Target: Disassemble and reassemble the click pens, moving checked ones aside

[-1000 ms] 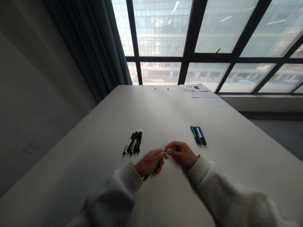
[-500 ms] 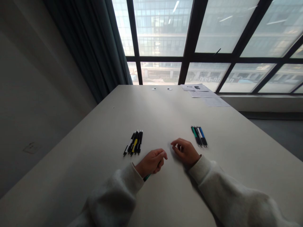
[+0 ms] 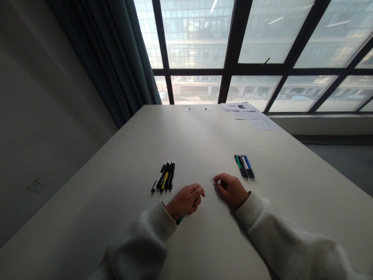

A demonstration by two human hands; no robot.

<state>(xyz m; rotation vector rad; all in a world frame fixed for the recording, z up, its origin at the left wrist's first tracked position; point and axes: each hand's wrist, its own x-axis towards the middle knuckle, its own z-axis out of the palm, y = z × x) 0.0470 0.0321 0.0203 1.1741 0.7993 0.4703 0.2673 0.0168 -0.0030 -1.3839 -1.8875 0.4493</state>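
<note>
My left hand [image 3: 188,200] is closed in a loose fist above the table. The green and black end of a pen [image 3: 180,219] shows below it by the cuff; the fingers hide the rest. Just right of it, my right hand [image 3: 230,188] is curled, thumb and index fingertips brought close together, with nothing visible between them. Several black pens [image 3: 164,177], some with white or yellow parts, lie side by side beyond my left hand. A row of pens [image 3: 244,167] with green, white and blue parts lies beyond my right hand.
The white table [image 3: 180,140] reaches back toward the windows. Paper sheets [image 3: 247,111] lie at its far right corner, and two small white oval pieces [image 3: 188,109] sit near the far edge. A dark curtain [image 3: 122,70] hangs at the left.
My right hand has shifted slightly right and toward me, and its thumb and index fingertips have drawn closer. My left hand and both pen groups look the same. The view has tilted slightly.
</note>
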